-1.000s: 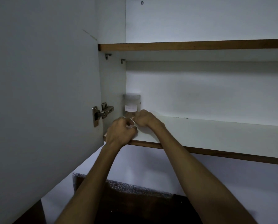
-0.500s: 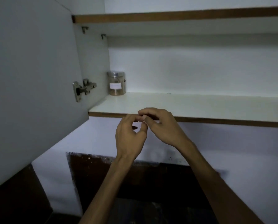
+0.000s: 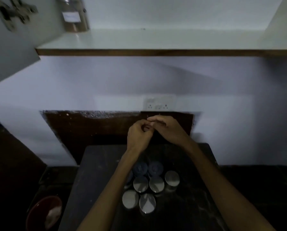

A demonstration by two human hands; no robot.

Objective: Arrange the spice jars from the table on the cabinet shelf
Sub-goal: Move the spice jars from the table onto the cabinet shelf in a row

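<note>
One clear glass spice jar with a white label (image 3: 75,17) stands at the far left corner of the white cabinet shelf with its brown front edge (image 3: 139,52), just beside the blurred metal hinge (image 3: 14,12) of the open white cabinet door (image 3: 7,52). Below, a cluster of jars waits on the dark table (image 3: 97,172): five with shiny round silver lids (image 3: 147,203) nearer, and at least two with dark blue lids (image 3: 140,169) just behind them, all touching or nearly so. Above that cluster, in front of the dark brown wall panel (image 3: 89,129), both bare hands meet in the air. The left hand (image 3: 138,137) is curled, its fingertips drawn together against the fingertips of the right hand (image 3: 168,129), which are also bunched; whether they pinch anything small between them I cannot tell. Neither hand touches a jar. A white wall socket (image 3: 158,104) sits just above the hands, and a red round bowl (image 3: 44,212) rests low at the near left.
</note>
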